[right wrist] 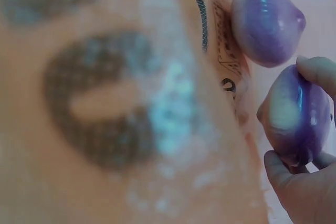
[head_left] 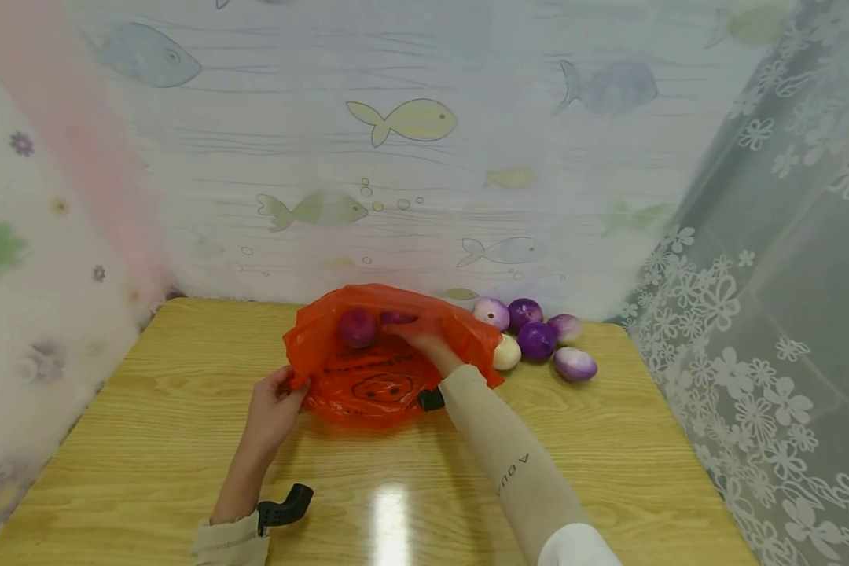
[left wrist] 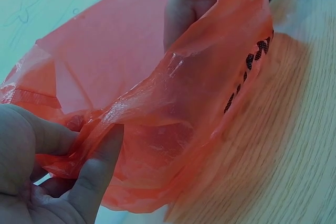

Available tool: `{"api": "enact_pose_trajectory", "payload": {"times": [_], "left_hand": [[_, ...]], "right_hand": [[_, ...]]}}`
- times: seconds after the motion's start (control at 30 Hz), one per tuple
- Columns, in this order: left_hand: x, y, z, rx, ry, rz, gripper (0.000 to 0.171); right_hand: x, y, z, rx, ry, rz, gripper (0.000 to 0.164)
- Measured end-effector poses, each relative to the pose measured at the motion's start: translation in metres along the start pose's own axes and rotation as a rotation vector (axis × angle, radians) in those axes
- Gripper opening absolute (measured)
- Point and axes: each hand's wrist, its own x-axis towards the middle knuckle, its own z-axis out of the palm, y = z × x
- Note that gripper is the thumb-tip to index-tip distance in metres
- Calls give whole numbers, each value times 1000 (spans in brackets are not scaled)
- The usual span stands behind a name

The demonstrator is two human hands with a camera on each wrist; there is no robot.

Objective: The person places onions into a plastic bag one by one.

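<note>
A red plastic bag (head_left: 396, 377) lies on its side on the table, its mouth facing me. My left hand (head_left: 274, 405) pinches the left edge of the mouth; in the left wrist view, thumb and fingers bunch the thin film (left wrist: 79, 153). Inside the bag, my right hand (head_left: 424, 334) holds a glossy purple onion (right wrist: 296, 116) between thumb and fingers. Another purple onion (right wrist: 268, 23) rests in the bag just left of that hand in the head view, apart from the fingers. Printed black marks on the bag blur close to the right wrist camera.
Right of the bag lie several purple-and-white onions (head_left: 536, 341) in a loose group, with a pale one (head_left: 506, 352) against the bag's edge. The wooden table (head_left: 148, 440) meets a fish-patterned wall (head_left: 410, 196) behind. A flowered curtain (head_left: 764, 354) hangs at the right.
</note>
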Motion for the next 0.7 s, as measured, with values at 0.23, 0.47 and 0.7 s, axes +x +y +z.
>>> {"api": "enact_pose_trajectory", "payload": {"times": [0.23, 0.47, 0.7], "left_hand": [[-1, 1, -1, -2, -1, 6, 35], [-1, -1, 0, -16, 0, 17, 35], [-2, 1, 1, -19, 2, 12, 34]], "right_hand": [[3, -6, 0, 0, -21, 9, 34], [5, -11, -4, -18, -204, 16, 29], [6, -12, -3, 30, -192, 8, 32]]}}
